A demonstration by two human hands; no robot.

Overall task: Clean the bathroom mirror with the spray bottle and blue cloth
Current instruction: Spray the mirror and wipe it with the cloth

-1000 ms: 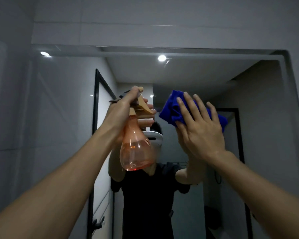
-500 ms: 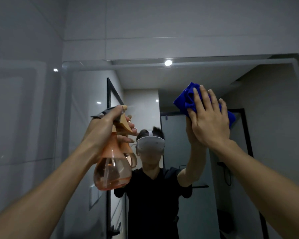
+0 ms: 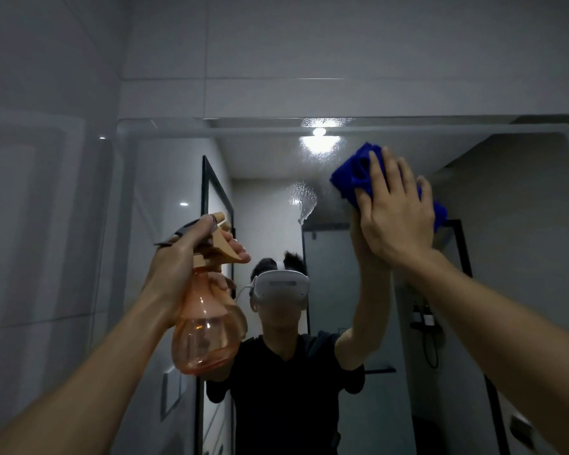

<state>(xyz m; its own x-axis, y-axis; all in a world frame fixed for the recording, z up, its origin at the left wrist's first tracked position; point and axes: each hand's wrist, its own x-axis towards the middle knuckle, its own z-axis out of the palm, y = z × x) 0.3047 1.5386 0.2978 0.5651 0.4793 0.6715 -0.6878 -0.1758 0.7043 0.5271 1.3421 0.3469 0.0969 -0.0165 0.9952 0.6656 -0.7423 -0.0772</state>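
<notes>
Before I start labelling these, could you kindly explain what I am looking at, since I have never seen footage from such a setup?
There is no machine here: a person wears one wide-angle camera on the head, so you see their own two bare arms from above and behind. They face a bathroom mirror, which is why a reflected figure in a headset looks back. The left hand grips an orange spray bottle by its neck, fingers at the trigger. The right hand lies flat, fingers straight, pressing a blue cloth against the glass. Between the hands, patches of wet spray glisten on the mirror, one just below the reflected ceiling light. Grey wall tiles surround the mirror.
</notes>
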